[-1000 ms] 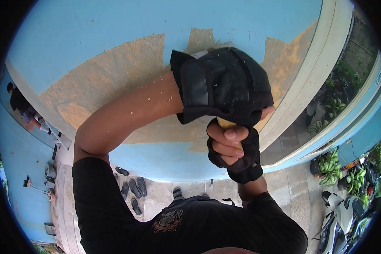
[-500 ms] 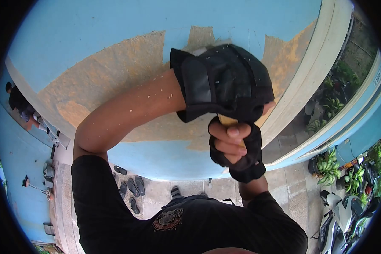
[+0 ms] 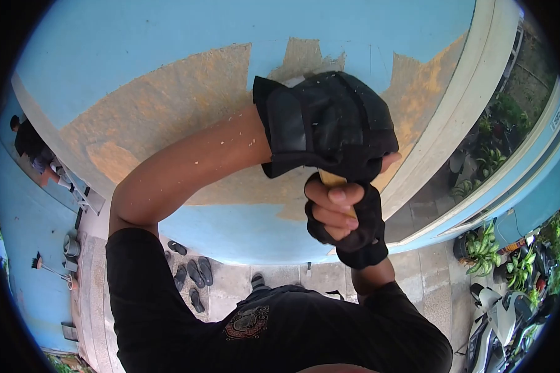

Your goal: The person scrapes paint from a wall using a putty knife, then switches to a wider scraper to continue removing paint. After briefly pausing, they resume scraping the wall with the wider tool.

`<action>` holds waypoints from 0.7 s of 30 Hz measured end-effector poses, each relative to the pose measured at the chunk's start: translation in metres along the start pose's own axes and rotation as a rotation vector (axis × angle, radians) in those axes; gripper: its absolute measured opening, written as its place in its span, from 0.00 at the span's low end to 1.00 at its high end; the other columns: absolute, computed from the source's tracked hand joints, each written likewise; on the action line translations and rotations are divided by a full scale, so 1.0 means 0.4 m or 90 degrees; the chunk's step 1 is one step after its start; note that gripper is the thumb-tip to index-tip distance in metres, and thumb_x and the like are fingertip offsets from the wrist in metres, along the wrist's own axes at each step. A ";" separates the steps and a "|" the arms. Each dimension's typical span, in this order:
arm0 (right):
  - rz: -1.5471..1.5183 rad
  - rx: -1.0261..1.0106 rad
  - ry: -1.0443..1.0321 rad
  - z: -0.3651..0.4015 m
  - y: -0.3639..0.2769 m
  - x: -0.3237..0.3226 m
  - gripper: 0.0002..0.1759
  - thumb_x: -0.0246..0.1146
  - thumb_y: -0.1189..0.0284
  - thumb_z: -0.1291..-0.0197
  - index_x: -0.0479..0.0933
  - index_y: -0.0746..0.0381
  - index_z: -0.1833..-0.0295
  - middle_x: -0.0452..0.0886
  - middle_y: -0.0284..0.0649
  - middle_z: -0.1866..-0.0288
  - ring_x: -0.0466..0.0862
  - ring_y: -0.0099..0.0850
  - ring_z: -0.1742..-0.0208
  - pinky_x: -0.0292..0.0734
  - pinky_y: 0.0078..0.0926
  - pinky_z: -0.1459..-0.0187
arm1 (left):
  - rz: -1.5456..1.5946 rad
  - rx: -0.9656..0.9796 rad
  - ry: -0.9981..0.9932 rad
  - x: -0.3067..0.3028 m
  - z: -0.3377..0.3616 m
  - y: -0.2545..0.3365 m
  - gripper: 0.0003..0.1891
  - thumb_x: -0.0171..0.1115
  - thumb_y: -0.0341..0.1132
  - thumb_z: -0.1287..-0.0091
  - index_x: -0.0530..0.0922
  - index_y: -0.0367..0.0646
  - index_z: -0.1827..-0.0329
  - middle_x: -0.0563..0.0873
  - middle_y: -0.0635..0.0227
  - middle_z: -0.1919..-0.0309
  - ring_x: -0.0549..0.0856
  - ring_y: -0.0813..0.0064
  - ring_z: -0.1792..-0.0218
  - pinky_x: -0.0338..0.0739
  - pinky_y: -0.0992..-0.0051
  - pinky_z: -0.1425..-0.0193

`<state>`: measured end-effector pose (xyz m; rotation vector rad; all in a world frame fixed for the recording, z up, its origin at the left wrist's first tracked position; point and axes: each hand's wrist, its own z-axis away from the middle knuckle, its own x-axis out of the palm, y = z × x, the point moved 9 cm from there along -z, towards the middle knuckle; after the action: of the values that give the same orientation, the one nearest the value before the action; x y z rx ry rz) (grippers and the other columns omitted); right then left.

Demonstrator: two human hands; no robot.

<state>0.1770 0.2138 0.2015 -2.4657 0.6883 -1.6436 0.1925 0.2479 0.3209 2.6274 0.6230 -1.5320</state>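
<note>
My left hand (image 3: 330, 124), in a black fingerless glove, is closed over the upper part of a wooden-handled tool (image 3: 331, 179). Its fingers are mostly hidden behind the glove; one fingertip shows at the right. Just below, my right hand (image 3: 339, 208), also in a black fingerless glove, is wrapped round the pale wooden handle. The tool's head is hidden by the left glove. Both hands are in front of a light blue wall (image 3: 168, 31), against a rough band of bare grey-brown plaster (image 3: 186, 84) with jagged edges. Pale flakes dot my left forearm and glove.
A pale corner trim (image 3: 445, 118) borders the wall at right. Several sandals (image 3: 196, 273) lie on the tiled floor (image 3: 230, 292). At far left are another person (image 3: 31, 143) and a stepladder (image 3: 84, 198). Potted plants (image 3: 479, 248) and a motorbike (image 3: 494, 320) stand at right.
Both hands have moved slightly down relative to the bare patch, exposing a bit more of its upper notch. The grip on the tool is the same.
</note>
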 end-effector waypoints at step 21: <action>-0.029 -0.022 0.089 -0.003 0.002 0.008 0.16 0.56 0.74 0.35 0.64 0.58 0.78 0.64 0.33 0.87 0.66 0.21 0.90 0.55 0.15 0.89 | -0.099 0.016 0.072 -0.021 -0.004 0.016 0.06 0.67 0.43 0.43 0.83 0.55 0.69 0.81 0.69 0.77 0.83 0.64 0.75 0.77 0.64 0.69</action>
<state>0.1767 0.2118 0.2046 -2.4246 0.6878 -1.8496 0.1926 0.2396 0.3278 2.7594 0.8396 -1.4437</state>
